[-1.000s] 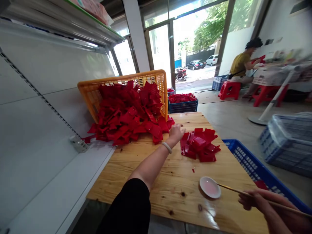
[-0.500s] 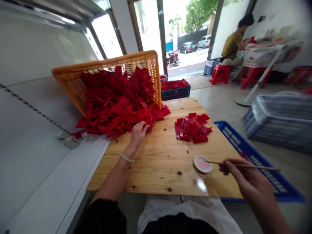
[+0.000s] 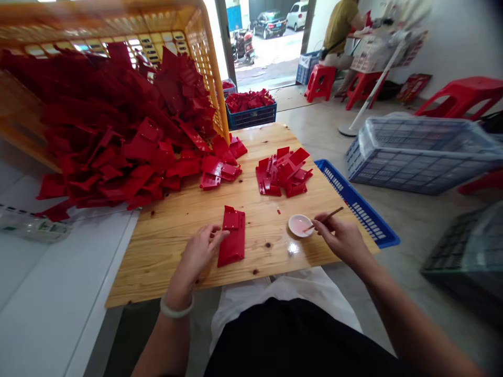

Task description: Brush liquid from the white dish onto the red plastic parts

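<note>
Nearest, the left hand (image 3: 199, 248) has thumb and forefinger half-curled at the left edge of a flat red piece (image 3: 232, 247) on the wooden table (image 3: 165, 254); whether they pinch it I cannot tell, and a loose hold could let it slide. To the right, the right hand (image 3: 342, 236) grips a thin stick (image 3: 335, 212), its end in a shallow dish (image 3: 290, 226); a knock could spill the pink liquid (image 3: 299, 225). Farther left, red parts (image 3: 137, 146) heaped from an orange crate (image 3: 217, 78) could tumble if bumped.
</note>
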### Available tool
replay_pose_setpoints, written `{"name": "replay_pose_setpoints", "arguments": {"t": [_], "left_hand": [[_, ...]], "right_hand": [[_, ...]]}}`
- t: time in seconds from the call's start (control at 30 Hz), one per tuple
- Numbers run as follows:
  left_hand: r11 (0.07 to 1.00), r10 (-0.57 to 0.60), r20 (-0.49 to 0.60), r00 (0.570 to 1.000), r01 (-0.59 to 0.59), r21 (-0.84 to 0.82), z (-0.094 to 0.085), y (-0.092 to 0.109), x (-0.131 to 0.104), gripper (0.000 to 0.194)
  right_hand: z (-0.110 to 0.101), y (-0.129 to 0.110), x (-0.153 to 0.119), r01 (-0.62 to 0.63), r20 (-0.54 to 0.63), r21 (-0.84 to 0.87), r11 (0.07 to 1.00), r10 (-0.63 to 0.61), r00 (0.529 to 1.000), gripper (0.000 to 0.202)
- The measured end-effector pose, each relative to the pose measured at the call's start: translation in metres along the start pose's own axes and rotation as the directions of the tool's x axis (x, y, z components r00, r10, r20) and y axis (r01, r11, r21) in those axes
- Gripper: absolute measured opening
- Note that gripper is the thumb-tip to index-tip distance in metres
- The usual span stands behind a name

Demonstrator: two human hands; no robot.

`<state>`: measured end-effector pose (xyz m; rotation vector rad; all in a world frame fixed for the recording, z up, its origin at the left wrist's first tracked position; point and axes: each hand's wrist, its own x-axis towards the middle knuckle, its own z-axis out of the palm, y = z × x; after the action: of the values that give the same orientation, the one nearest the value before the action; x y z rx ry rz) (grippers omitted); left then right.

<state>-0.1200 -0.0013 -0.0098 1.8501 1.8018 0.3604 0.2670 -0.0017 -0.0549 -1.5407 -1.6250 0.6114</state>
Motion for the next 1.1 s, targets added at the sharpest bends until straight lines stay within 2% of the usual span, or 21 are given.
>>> {"name": "replay_pose_setpoints", "arguments": {"t": [0.07,0.13,0.2,0.27,0.33,0.5,0.57,0.67,0.7,0.77,0.9,0.97,1.1], "left_hand": [[0.986,-0.134,-0.003,0.991,0.134,0.1,-0.002,0.005,0.014,0.055],[0.973,-0.182,0.002,0.983,0.18,0.142,0.003,0.006,0.026,0.06],[0.982,-0.188,-0.039,0.981,0.187,-0.019,0.012,0.002,0.036,0.054],[0.943,-0.198,-0.071,0.978,0.17,-0.287,0.023,-0.003,0.041,0.048],[0.86,-0.186,-0.054,0.981,0.136,-0.492,0.031,-0.006,0.043,0.045],[0.647,-0.18,-0.02,0.983,0.103,-0.755,0.045,0.003,0.033,0.05],[0.506,-0.231,-0.022,0.973,0.1,-0.857,0.047,0.01,0.029,0.048],[0.214,-0.317,0.027,0.948,0.099,-0.972,0.048,0.021,0.026,0.044],[0.136,-0.326,0.054,0.944,0.103,-0.985,0.047,0.025,0.026,0.045],[0.038,-0.304,0.104,0.947,0.122,-0.992,0.044,0.033,0.026,0.047],[-0.146,-0.169,0.183,0.968,0.159,-0.976,0.037,0.05,0.022,0.046],[-0.2,-0.109,0.194,0.975,0.17,-0.965,0.036,0.057,0.018,0.054],[-0.227,-0.069,0.259,0.963,0.238,-0.944,0.037,0.071,0.004,0.062]], "right_hand": [[0.001,0.003,0.001,0.002,-0.003,-0.022,1.0,-0.002,1.0,0.044],[0.001,0.005,0.001,0.002,-0.003,-0.033,0.999,-0.002,1.0,0.044],[-0.001,0.005,0.001,0.005,0.012,-0.038,0.999,-0.005,1.0,0.042],[-0.004,0.002,0.001,0.016,0.043,-0.037,0.999,-0.014,0.999,0.039],[-0.008,-0.003,0.002,0.032,0.081,-0.029,0.999,-0.03,0.996,0.036],[-0.021,-0.016,0.003,0.06,0.155,0.007,0.998,-0.06,0.986,0.031],[-0.024,-0.019,0.003,0.052,0.167,0.024,0.998,-0.055,0.984,0.032],[-0.024,-0.019,0.003,0.02,0.154,0.045,0.999,-0.027,0.988,0.037],[-0.023,-0.018,0.003,0.009,0.146,0.05,0.999,-0.016,0.989,0.038],[-0.02,-0.015,0.003,-0.007,0.125,0.056,0.998,-0.001,0.992,0.041],[-0.017,-0.011,0.002,-0.018,0.06,0.089,0.996,0.013,0.998,0.049],[-0.016,-0.013,0.0,-0.051,-0.025,0.176,0.983,0.057,0.998,0.05],[-0.015,-0.033,-0.007,-0.102,-0.133,0.42,0.902,0.173,0.976,0.04]]}}
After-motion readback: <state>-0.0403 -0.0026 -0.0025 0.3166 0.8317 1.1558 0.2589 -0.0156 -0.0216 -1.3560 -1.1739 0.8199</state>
